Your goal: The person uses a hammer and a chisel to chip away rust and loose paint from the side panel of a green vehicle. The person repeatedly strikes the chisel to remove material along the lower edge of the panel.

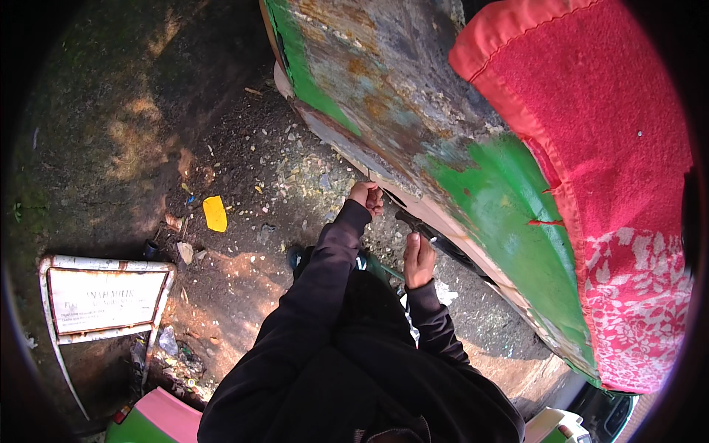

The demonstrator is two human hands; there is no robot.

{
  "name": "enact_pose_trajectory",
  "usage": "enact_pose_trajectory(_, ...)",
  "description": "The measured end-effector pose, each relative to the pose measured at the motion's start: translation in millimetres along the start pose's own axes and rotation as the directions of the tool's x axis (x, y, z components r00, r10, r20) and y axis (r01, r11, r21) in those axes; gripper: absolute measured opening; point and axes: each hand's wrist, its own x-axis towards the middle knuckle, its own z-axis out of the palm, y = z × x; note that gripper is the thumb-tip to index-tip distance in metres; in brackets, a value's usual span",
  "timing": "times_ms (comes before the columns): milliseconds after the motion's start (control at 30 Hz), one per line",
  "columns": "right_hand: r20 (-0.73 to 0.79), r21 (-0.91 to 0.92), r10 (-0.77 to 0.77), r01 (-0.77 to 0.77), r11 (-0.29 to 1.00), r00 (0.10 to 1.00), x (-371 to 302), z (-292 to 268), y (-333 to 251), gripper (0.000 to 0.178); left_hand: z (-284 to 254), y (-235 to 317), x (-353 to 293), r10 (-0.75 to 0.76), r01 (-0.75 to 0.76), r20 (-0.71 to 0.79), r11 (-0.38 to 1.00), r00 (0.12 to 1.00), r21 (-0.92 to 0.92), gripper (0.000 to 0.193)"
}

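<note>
We position both hands at the pale lower edge (pixel 437 218) of the green body panel (pixel 509 184), which runs diagonally from far left to near right across the right half of the scene. The left hand (pixel 365 197) is at the edge, fingers curled inward; we cannot tell whether it grips anything small. The right hand (pixel 419 260) is nearer and to the right, its fingers folded and thumb extended. It appears to hold the handle of a dark tool (pixel 408 219), possibly a hammer, whose head sits just beyond the thumb, between hand and edge.

We judge the step in hand to be close work on this edge. For good control, we brace the left hand lightly against sound material, set its fingers clear of the tool's path, and use short, measured movements. The metal is rusted and patched, so we advise modest force and care around rough borders. We check our footing on the gravelly ground (pixel 295 173).

Several details are uncertain. The right fist covers most of the handle, and the left fingers conceal whatever lies behind them. The dark gap (pixel 467 260) beneath the edge is too shaded to read. The red cloth (pixel 569 133) covers the panel's far-right part, the circular lens border cuts off its far end, and our dark clothing hides most of our feet.
</note>
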Motion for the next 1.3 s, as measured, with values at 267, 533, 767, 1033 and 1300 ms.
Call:
enact_pose_trajectory(267, 0.033, 0.058, 0.086, -0.088, 0.994, 0.996, 3.9, -5.8, -12.9, 0.036, 2.8, -10.8, 4.5, 0.119, -0.103, 0.068, 0.974, 0.991, -0.201, 0.02)
enact_pose_trajectory(533, 0.014, 0.078, 0.087, -0.088, 0.993, 0.996, 6.5, -9.6, -20.5, 0.041, 2.5, -28.8, 8.6, 0.331, -0.296, 0.121, 0.924, 0.936, -0.243, 0.021)
enact_pose_trajectory(767, -0.006, 0.037, 0.046, -0.046, 0.998, 0.999, 6.6, -11.0, -15.8, 0.042, 18.9, -33.8, 16.3, 0.259, -0.244, 0.029, 0.938, 0.965, -0.248, 0.034)
enact_pose_trajectory(1033, -0.023, -0.07, -0.098, 0.096, 0.993, 0.995, 5.8, -12.3, -19.2, 0.035, 27.9, -32.9, 21.8, 0.234, -0.225, 0.016, 0.951, 0.972, -0.212, 0.038)
enact_pose_trajectory(1300, -0.076, -0.167, -0.292, 0.277, 0.946, 0.953, 18.3, 13.9, -5.3, 0.019, 38.5, -28.9, 38.7, 0.287, -0.319, -0.204, 0.937, 0.936, -0.143, 0.034)
